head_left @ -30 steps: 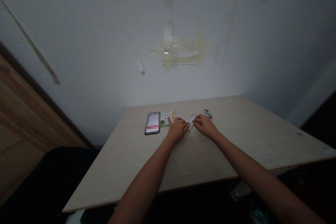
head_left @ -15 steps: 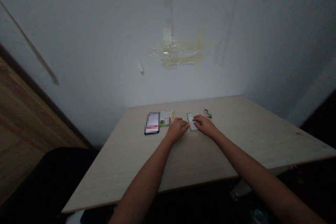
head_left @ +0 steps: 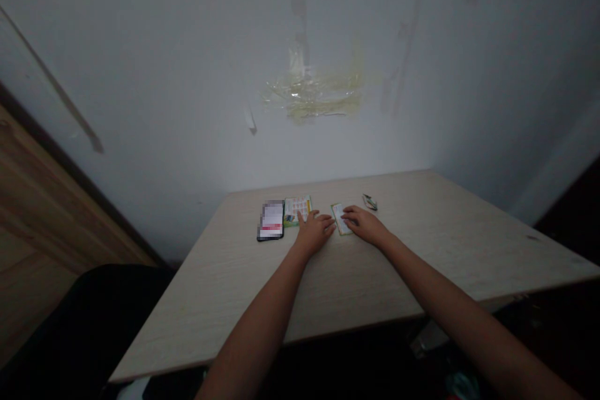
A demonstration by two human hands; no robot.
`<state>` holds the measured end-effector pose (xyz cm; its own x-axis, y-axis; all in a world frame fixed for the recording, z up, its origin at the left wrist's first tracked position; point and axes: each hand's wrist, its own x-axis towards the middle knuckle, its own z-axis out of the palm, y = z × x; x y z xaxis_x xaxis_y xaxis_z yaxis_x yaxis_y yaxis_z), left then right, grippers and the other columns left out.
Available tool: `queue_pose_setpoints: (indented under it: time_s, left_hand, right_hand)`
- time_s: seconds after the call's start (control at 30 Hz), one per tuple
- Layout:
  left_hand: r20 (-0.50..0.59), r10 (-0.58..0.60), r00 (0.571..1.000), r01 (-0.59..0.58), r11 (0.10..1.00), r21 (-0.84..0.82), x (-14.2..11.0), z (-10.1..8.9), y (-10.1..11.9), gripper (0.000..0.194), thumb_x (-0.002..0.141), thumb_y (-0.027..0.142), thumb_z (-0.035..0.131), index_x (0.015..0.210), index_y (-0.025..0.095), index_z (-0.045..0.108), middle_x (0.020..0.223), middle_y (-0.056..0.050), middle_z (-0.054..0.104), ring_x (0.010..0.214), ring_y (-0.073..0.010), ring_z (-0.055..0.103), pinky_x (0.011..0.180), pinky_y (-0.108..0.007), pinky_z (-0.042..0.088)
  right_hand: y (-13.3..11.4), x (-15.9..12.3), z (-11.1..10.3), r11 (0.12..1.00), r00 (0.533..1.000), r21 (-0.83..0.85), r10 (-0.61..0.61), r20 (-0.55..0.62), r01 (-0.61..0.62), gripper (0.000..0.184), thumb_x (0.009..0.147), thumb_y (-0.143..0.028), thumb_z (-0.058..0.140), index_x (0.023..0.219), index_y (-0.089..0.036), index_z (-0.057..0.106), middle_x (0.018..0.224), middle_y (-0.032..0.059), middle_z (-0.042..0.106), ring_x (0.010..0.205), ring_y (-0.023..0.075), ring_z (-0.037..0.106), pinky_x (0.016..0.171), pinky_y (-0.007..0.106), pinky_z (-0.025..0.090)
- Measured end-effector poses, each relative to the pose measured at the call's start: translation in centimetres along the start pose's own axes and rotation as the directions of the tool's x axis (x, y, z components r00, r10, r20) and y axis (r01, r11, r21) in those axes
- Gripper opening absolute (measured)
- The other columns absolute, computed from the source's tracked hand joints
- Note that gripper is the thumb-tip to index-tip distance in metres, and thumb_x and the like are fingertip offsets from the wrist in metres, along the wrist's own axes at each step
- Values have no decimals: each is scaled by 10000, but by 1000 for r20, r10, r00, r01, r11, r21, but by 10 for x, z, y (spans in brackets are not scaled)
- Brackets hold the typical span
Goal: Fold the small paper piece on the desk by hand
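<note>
Below centre, left hand (head_left: 315,230) and right hand (head_left: 366,224) are loosely spread; the right's leaflet (head_left: 339,217) seems light, flexible, best edge-held.

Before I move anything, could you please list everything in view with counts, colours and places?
Table: one, pale wood tone, centre
Wall: one, greyish, behind the table
Tape: several strips, yellowish, on the wall
Wooden panel: one, brown, far left
Dark shape: one, black, lower left
Clutter: uncountable, mostly dark, below the table
Phone: one, black-edged, left on the table
Leaflet: one, white and green, right of the phone
Slip: one, white and green, right of the leaflet
Small item: one, dark and pale, right of the slip
Left hand: one, bare, thumb over the leaflet
Right hand: one, bare, fingers over the slip
</note>
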<state>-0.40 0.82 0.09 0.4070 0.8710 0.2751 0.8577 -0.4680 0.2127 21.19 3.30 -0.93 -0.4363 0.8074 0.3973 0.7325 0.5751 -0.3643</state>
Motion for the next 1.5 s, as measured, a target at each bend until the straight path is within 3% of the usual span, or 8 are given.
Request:
queue_pose_setpoints:
  time_s: [0.67, 1.5]
  left_hand:
    - [20, -37, 999, 38, 998, -59, 2, 2, -3, 354, 976, 478, 427, 1244, 403, 645, 1366, 19, 623, 1363, -322, 372, 1087, -785, 51]
    - [14, -1, 1000, 1, 1000, -23, 1, 0, -3, 357, 982, 467, 413, 1245, 388, 641, 1355, 11, 629, 1365, -329, 376, 1083, -790, 22]
  right_hand:
    - [2, 1, 1, 1000, 999, -18, -26, 29, 26, 301, 929, -235, 527, 1152, -190, 724, 1312, 121, 607, 1178, 222, 605, 1056, 359, 450]
    - [-1, -1, 0, 999, 998, 7, -54, 38, 54, 298, 948, -259, 516, 1154, -232, 730, 1298, 118, 596, 1134, 227, 623, 1032, 370, 466]
